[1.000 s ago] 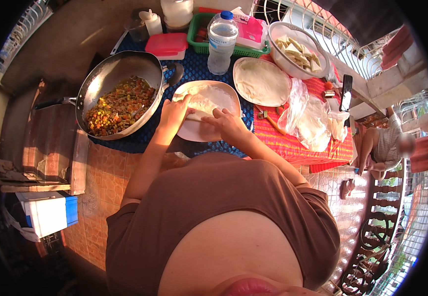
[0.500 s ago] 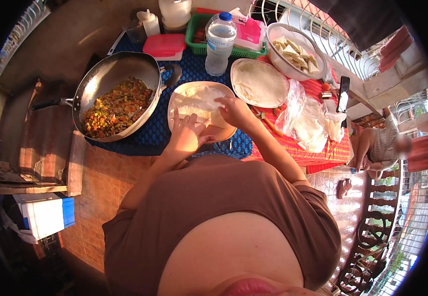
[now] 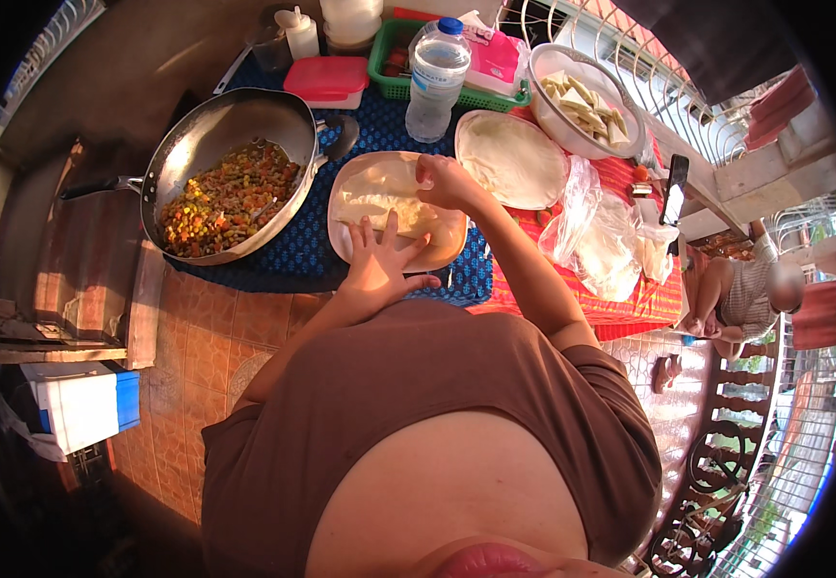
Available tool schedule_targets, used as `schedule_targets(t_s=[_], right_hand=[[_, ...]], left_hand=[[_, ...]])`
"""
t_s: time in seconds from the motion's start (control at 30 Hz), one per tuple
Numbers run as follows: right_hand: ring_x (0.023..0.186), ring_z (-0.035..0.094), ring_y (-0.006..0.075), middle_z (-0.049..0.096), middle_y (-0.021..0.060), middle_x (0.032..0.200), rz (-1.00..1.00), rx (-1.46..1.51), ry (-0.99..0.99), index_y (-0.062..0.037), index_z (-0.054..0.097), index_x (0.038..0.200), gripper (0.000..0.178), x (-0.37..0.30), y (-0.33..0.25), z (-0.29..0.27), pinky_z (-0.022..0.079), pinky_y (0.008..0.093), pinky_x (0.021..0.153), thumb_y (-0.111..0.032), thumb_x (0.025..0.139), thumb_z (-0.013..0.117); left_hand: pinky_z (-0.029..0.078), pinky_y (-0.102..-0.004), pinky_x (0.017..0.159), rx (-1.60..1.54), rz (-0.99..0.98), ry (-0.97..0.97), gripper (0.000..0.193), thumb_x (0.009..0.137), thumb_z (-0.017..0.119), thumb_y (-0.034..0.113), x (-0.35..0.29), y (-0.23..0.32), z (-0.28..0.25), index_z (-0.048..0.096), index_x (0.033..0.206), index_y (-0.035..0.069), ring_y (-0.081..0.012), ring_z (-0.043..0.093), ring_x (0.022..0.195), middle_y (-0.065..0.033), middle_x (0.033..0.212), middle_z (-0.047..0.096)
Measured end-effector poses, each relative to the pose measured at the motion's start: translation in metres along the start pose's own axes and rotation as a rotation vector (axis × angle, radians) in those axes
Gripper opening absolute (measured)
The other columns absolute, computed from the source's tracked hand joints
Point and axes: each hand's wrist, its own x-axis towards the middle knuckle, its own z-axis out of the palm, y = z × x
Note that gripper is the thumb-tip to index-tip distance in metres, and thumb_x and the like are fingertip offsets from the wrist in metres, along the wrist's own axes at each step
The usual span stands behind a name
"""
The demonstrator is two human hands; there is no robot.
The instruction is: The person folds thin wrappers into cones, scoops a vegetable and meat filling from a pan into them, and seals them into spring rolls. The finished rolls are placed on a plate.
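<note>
A thin pale wrapper [image 3: 377, 185] lies partly folded on a light squarish plate [image 3: 451, 249] in front of me. My left hand [image 3: 375, 268] is open, fingers spread over the wrapper's near edge and the plate. At the plate's upper right, my right hand [image 3: 449, 183] is closed, its fingers curled beside the wrapper's edge; what they hold, if anything, is hidden. To the right, a second plate holds a stack of round wrappers [image 3: 509, 159]. A wok [image 3: 230, 106] on the left contains a chopped vegetable filling [image 3: 225, 197].
A water bottle [image 3: 434, 87] stands behind the plates, by a green basket [image 3: 394, 89] and a red-lidded container [image 3: 326, 79]. A bowl [image 3: 606, 144] of folded triangular pieces is at the back right. Plastic bags [image 3: 601, 246] and a phone [image 3: 674, 188] lie nearer. A person [image 3: 741, 284] sits at right.
My right hand has moved up and slightly away from the wrapper's middle, its fingers curling in. The left hand's fingers have spread and shifted down and right a little.
</note>
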Motion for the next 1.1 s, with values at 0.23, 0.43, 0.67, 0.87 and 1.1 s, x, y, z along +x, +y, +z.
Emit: schedule_targets(t_s=[0.23,0.43,0.67,0.87,1.1], right_hand=[[0.077,0.059,0.0213,0.056,0.0089,0.08,-0.015,0.395,0.172,-0.0101,0.048,0.132,0.066,-0.014,-0.008,-0.004,0.048,0.034,0.074,0.002,0.068,0.061],[0.087,0.061,0.0285,0.061,0.0138,0.096,-0.311,-0.022,0.137,-0.014,0.052,0.131,0.068,-0.038,-0.015,0.004,0.047,0.0411,0.082,0.002,0.066,0.064],[0.094,0.057,0.0231,0.055,0.0047,0.099,-0.373,-0.428,0.123,-0.0178,0.054,0.128,0.055,-0.054,-0.04,0.015,0.045,0.0366,0.081,-0.02,0.074,0.067],[0.089,0.057,0.0188,0.056,0.0019,0.097,-0.425,-0.632,0.161,-0.015,0.055,0.125,0.045,-0.051,-0.039,0.026,0.044,0.0326,0.078,-0.018,0.08,0.057],[0.094,0.055,0.0177,0.055,0.0014,0.099,-0.394,-0.648,0.101,-0.0107,0.051,0.128,0.05,-0.049,-0.051,0.027,0.044,0.0323,0.08,-0.013,0.079,0.057]], left_hand=[[0.003,-0.0696,0.104,0.059,-0.004,-0.194,0.083,0.073,0.038,0.082,0.007,0.003,-0.019,0.041,0.14,0.033,-0.0642,0.024,0.124,-0.0249,0.149,0.022],[0.003,-0.0687,0.105,0.032,0.034,-0.091,0.081,0.076,0.036,0.08,0.006,0.0,-0.011,0.044,0.138,0.029,-0.0653,0.026,0.122,-0.0262,0.145,0.029],[0.019,-0.0616,0.104,-0.038,0.021,-0.065,0.054,0.087,0.045,0.057,0.003,-0.015,-0.011,0.054,0.124,0.018,-0.0517,0.043,0.116,-0.0241,0.126,0.048],[0.046,-0.0462,0.076,-0.436,-0.102,0.224,0.016,0.081,0.05,0.003,0.025,-0.074,-0.019,0.047,0.096,0.004,-0.0392,0.058,0.091,-0.0186,0.094,0.058],[0.048,-0.0474,0.068,-0.334,-0.198,0.385,0.029,0.081,0.06,0.008,0.057,-0.083,-0.002,0.041,0.102,0.006,-0.0394,0.062,0.081,-0.0174,0.093,0.06]])
